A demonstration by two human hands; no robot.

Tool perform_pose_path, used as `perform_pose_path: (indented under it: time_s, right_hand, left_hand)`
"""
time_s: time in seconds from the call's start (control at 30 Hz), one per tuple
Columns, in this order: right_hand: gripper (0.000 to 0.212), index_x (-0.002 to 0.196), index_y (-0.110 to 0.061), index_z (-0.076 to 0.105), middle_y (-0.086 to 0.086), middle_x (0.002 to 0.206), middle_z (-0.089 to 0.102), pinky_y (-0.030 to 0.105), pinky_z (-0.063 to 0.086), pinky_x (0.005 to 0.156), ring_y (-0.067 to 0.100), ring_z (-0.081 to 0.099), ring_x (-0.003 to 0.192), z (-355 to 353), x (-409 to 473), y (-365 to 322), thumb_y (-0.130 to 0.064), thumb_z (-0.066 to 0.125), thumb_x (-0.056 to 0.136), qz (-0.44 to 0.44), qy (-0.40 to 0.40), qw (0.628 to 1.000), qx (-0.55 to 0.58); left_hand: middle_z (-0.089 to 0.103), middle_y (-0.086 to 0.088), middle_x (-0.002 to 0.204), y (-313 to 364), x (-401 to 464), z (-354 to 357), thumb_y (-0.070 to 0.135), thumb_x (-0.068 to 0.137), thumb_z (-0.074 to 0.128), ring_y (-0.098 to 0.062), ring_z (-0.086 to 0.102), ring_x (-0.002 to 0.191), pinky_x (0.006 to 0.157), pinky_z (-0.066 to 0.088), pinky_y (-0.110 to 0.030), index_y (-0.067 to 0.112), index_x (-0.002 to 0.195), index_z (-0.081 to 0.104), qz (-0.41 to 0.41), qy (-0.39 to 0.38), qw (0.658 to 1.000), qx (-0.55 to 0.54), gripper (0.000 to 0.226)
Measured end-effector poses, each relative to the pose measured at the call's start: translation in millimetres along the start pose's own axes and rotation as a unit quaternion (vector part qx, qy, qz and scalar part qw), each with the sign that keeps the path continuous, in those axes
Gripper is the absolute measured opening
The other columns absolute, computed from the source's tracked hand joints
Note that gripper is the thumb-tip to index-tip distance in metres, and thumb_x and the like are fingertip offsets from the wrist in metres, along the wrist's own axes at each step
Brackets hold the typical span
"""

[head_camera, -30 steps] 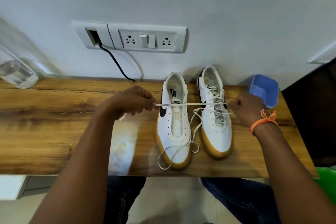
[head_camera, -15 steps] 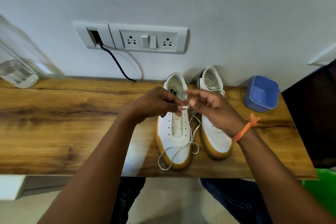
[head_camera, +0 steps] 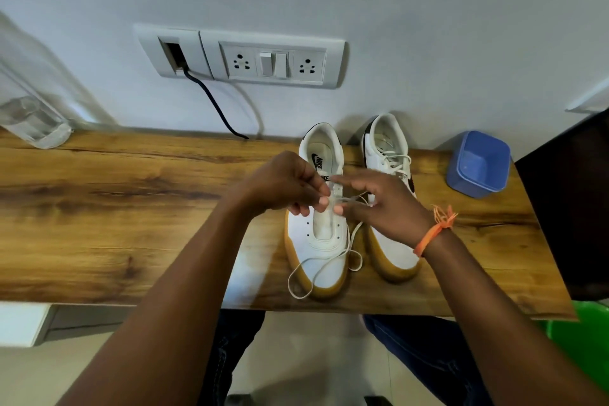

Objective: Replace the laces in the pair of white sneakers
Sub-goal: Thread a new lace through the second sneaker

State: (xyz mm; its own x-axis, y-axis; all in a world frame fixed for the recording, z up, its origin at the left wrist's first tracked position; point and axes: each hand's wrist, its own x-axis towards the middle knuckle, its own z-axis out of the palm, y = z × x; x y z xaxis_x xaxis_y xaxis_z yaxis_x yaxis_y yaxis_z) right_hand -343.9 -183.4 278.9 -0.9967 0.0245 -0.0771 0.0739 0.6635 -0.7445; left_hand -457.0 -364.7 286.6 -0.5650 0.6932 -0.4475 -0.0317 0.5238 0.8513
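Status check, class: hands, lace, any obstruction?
Both hands, left and right, pinch white lace over unlaced left sneaker. Right sneaker laced. Nothing obstructing.

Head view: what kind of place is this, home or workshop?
Likely a room in a home or hostel, not a workshop: a wood-grain desk set against a painted wall, a wall socket-and-switch panel with a cable plugged in, and a tiled floor below.

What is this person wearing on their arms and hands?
Both forearms are bare, with no sleeves or gloves in view. The left hand wears nothing. The right hand has an orange thread band knotted round the wrist, its frayed ends sticking out.
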Motion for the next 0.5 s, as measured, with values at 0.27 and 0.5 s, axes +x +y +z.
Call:
perform_pose_path:
  time_s: [0.27, 0.5]
  right_hand:
    - [0.016, 0.1, -0.005, 0.076, 0.009, 0.088, 0.076, 0.028, 0.06, 0.074, 0.023, 0.073, 0.082, 18, 0, -9, -0.003, 0.071, 0.084, 0.03, 0.031, 0.977, 0.21]
    - [0.008, 0.089, -0.009, 0.077, 0.008, 0.064, 0.07, 0.036, 0.057, 0.068, 0.014, 0.064, 0.059, 40, -11, -4, -0.007, 0.069, 0.086, 0.089, 0.101, 0.98, 0.144]
  left_hand:
    - [0.073, -0.025, 0.083, 1, -8, -1, -0.003, 0.081, 0.076, -0.033, 0.074, 0.076, 0.062, 0.061, -0.035, 0.002, 0.107, 0.055, -0.019, 0.009, 0.995, -0.096, 0.034]
    - [0.072, -0.014, 0.076, -25, -34, 7, -0.008, 0.085, 0.067, -0.023, 0.068, 0.066, 0.071, 0.061, -0.045, 0.002, 0.094, 0.067, -0.048, 0.179, 0.982, -0.033, 0.013]
